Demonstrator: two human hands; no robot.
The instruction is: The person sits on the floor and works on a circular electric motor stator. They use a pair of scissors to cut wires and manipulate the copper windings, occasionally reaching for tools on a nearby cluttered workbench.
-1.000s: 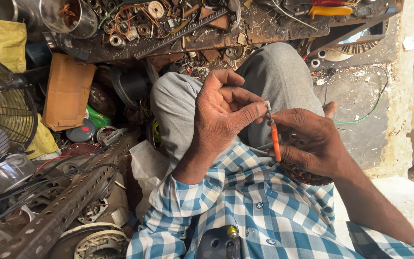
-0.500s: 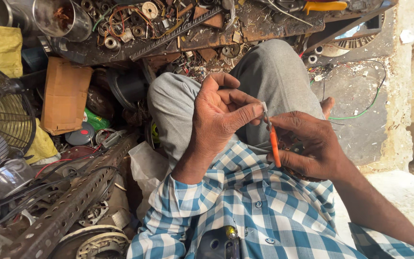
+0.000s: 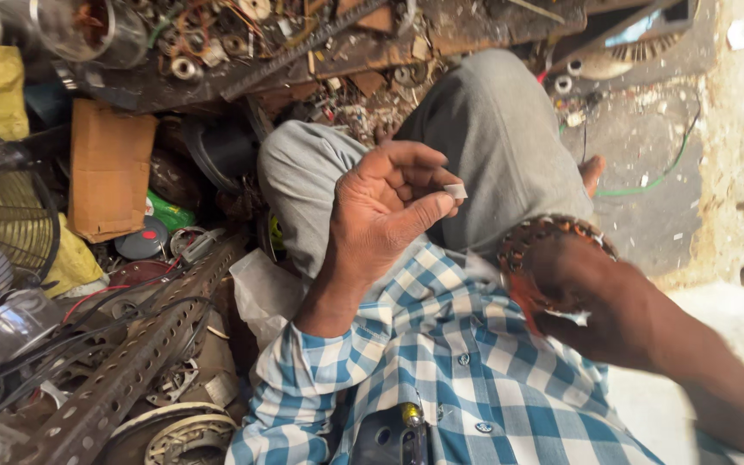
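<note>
One left hand [image 3: 385,215] is raised above the lap, its thumb and forefinger pinched on one small white scrap [image 3: 455,191], which sits at the fingertips in front of the grey trouser knees [image 3: 492,129]; the other fingers curl loosely. One right hand [image 3: 583,297] lies lower, against the blue and white checked shirt [image 3: 441,344]. It is blurred, and it appears closed around one coil of copper-coloured wire [image 3: 536,237] that arches over its upper edge, with an orange piece [image 3: 523,297] showing at its left side; what that piece is cannot be told. The two hands are apart.

To the left lie two perforated metal angle bars [image 3: 122,379], side by side and slanting up toward the knees. One brown cardboard piece [image 3: 109,168] stands beyond them, one green bottle [image 3: 170,211] just to its right, and one wire fan guard [image 3: 6,232] at the left edge. One green wire [image 3: 660,176] trails across the floor on the right.
</note>
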